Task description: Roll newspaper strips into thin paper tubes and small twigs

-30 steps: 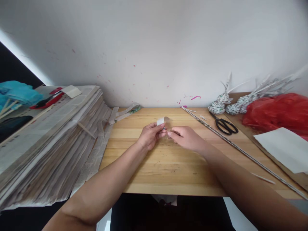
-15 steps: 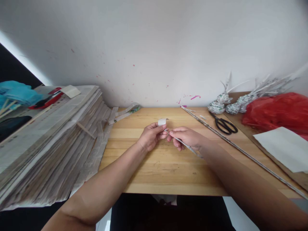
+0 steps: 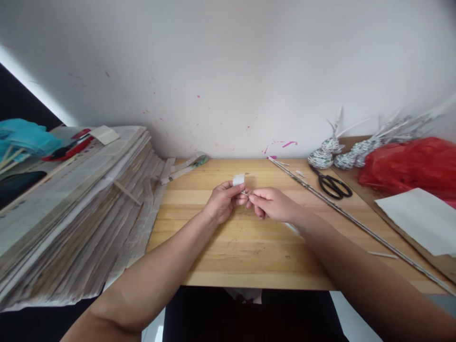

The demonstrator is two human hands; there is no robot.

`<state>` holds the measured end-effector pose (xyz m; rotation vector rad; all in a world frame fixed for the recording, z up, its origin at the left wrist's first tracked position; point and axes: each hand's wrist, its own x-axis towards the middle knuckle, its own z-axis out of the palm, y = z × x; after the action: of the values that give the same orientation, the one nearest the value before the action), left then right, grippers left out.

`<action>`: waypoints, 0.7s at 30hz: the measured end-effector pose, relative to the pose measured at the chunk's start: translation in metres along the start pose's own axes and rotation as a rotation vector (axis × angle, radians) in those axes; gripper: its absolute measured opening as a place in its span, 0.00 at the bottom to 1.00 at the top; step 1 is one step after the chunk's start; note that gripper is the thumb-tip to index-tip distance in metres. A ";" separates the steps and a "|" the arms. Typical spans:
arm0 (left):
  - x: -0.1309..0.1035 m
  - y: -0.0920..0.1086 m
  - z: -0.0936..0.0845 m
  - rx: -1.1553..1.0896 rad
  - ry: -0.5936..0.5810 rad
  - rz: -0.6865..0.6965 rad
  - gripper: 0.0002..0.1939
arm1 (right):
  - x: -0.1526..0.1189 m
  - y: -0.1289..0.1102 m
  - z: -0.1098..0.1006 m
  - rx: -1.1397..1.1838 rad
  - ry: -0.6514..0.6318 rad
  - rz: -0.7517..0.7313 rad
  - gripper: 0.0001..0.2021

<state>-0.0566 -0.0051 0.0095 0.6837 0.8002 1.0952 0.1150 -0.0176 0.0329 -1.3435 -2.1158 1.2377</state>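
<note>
In the head view, my left hand pinches a narrow strip of printed newspaper whose curled end stands up above the thumb. My right hand is closed, its thumb and fingertips gripping the thin twisted part of the same strip just right of the left fingers. The strip's far end passes under my right hand and wrist and shows again as a pale sliver by the forearm. Both hands are over the middle of the wooden table, with their fingertips nearly touching.
A tall stack of newspapers fills the left, with a red-handled tool on top. To the right lie long thin rods, black scissors, woven paper shapes, a red plastic bag and a white sheet.
My right hand has rolled over slightly and shifted a little, so more of the strip is hidden beneath it. The curled end has turned a little; my left hand stays nearly still.
</note>
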 end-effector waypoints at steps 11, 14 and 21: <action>-0.001 0.001 0.001 0.010 0.006 -0.013 0.06 | -0.002 -0.001 -0.001 -0.202 0.072 -0.105 0.17; -0.001 0.001 0.002 -0.003 0.012 -0.011 0.06 | -0.002 0.000 -0.003 -0.189 0.046 -0.087 0.18; 0.000 0.000 0.002 -0.020 0.047 -0.022 0.05 | -0.006 -0.004 0.001 -0.657 0.291 -0.290 0.12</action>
<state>-0.0556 -0.0052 0.0108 0.6326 0.8342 1.1014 0.1149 -0.0235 0.0371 -1.2746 -2.4721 0.2087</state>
